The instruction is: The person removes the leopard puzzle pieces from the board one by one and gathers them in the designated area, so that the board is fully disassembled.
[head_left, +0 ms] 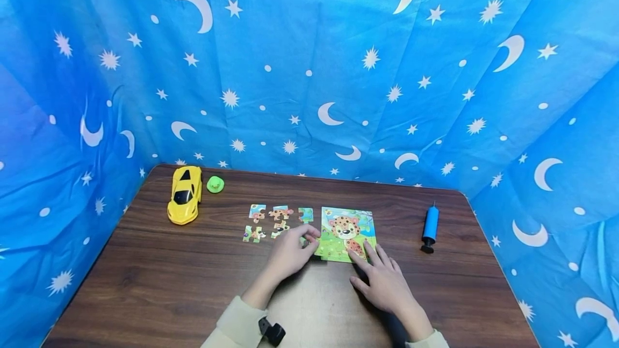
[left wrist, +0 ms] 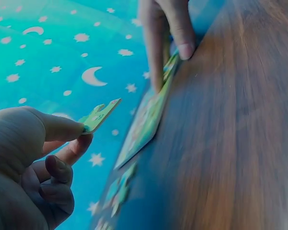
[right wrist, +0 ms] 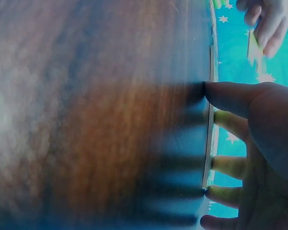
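My left hand point(head_left: 288, 252) pinches a green jigsaw piece point(left wrist: 100, 118) between thumb and index finger, holding it above the table beside the puzzle's left edge. The square leopard puzzle point(head_left: 331, 250) lies flat, with a spotted cub on green grass under blue sky. On its lower right part rest the fingertips of my right hand point(head_left: 385, 282), spread and fairly straight, with the thumb on the table just below. Several loose jigsaw pieces point(head_left: 254, 234) with bits of animals lie left of the puzzle, one partly hidden behind my left hand.
A yellow toy car point(head_left: 184, 197) stands at the back left of the brown wooden table point(head_left: 145, 283), with a small green toy point(head_left: 215, 184) next to it. A blue hand pump point(head_left: 430, 225) lies at the right. Blue cloth point(head_left: 290, 69) with moons and stars hangs around the table.
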Tool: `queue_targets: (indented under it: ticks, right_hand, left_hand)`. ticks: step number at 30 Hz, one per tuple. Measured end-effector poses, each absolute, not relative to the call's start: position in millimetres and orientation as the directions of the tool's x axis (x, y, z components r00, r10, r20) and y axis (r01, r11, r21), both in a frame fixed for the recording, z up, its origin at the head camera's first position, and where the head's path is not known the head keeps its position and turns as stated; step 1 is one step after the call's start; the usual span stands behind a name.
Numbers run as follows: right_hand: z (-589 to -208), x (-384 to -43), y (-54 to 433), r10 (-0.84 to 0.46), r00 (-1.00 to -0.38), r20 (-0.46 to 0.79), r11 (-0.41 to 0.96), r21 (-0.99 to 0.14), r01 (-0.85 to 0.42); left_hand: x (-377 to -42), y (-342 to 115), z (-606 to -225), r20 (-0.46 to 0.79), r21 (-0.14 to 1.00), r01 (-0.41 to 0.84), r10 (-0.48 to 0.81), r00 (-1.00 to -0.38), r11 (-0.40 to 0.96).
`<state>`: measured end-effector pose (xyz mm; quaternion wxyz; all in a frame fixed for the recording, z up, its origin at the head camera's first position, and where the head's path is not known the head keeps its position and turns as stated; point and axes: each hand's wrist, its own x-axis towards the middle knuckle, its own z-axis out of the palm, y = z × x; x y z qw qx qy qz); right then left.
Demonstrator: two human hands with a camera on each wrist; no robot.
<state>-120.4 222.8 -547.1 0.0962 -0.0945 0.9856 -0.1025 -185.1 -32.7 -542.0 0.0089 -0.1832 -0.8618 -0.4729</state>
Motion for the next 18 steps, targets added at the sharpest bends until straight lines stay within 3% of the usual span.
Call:
queue_targets:
  ticks: [8, 18]
  right_hand:
    - [-548.8, -120.7, 220.7, -0.192, -0.965, -0.181, 0.964, -0.221, -0.151]
    - [-549.2, -121.2, 221.0, -0.197, -0.964, -0.18, 0.962, -0.225, -0.154]
  left_hand:
    - [-170.1, -95.3, -538.8, 0.193, 0.81, 0.254, 0.169, -0.967, 0.529]
    - [-167.1, -167.4, -546.1, 0.046, 0.758, 0.053, 0.027, -0.999, 0.651]
